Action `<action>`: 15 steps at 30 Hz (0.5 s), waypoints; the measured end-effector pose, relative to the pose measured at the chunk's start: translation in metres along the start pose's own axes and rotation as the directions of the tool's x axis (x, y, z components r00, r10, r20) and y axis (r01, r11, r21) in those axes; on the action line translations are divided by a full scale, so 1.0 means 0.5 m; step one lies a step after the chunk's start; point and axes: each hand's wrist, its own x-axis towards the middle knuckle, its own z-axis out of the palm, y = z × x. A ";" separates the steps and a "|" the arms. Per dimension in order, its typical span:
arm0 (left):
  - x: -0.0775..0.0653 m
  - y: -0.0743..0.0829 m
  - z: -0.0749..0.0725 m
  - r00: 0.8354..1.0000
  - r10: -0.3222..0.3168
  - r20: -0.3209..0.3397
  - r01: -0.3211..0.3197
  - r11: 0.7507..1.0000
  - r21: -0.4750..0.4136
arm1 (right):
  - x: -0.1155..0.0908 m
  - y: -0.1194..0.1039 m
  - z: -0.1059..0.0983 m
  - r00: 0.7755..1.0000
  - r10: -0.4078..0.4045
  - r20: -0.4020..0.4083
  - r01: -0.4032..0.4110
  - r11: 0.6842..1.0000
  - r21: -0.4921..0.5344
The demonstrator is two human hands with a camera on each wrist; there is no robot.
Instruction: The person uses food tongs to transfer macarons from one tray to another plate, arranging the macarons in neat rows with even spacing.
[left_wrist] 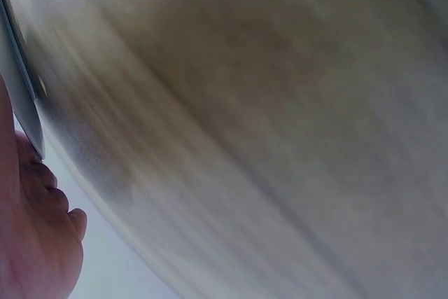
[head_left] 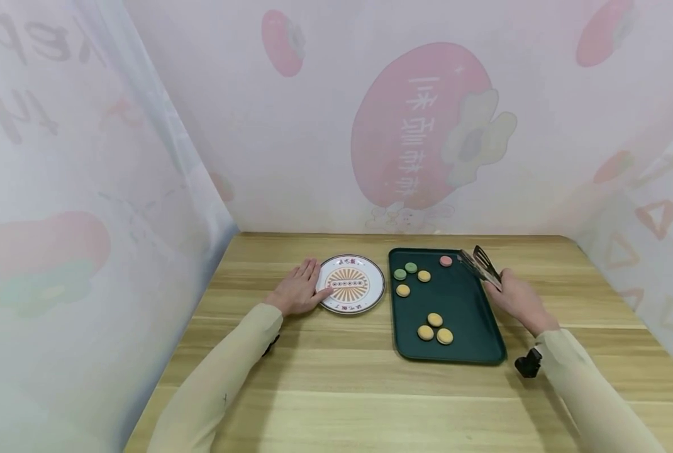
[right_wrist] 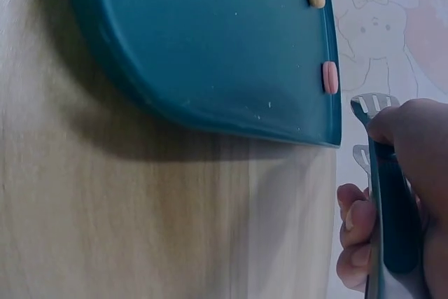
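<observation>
My left hand [head_left: 299, 289] rests at the left rim of a round white plate [head_left: 373, 283] with an orange printed pattern. Its fingers lie straight along the edge, and the thumb reaches over the rim. The left wrist view catches only part of that hand [left_wrist: 42, 243] and the plate's edge [left_wrist: 26, 113]. My right hand [head_left: 520, 299] grips serving tongs [head_left: 486, 269] with slotted ends, held apart above the far right side of a dark green tray [head_left: 461, 302]. A pink macaron [head_left: 446, 261] lies left of the tong tips, and nothing shows between them.
Two green macarons [head_left: 400, 274] and two yellow macarons [head_left: 403, 290] sit at the tray's far left. Three more yellow macarons [head_left: 435, 320] cluster toward its near side. Printed cloth walls [head_left: 314, 157] bound the wooden table [head_left: 336, 390] at the back and sides.
</observation>
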 end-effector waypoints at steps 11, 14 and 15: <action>0.001 -0.001 0.001 1.000 0.002 0.016 -0.002 1.000 -0.005 | 0.005 -0.015 0.002 1.000 -0.004 0.017 0.005 1.000 -0.022; 0.000 0.002 -0.001 1.000 -0.004 0.020 0.004 1.000 -0.012 | 0.007 -0.020 0.004 1.000 -0.012 0.023 0.012 1.000 -0.013; 0.000 0.002 -0.001 1.000 -0.005 0.021 0.005 1.000 -0.010 | 0.008 -0.022 0.004 1.000 -0.016 0.025 0.016 1.000 -0.010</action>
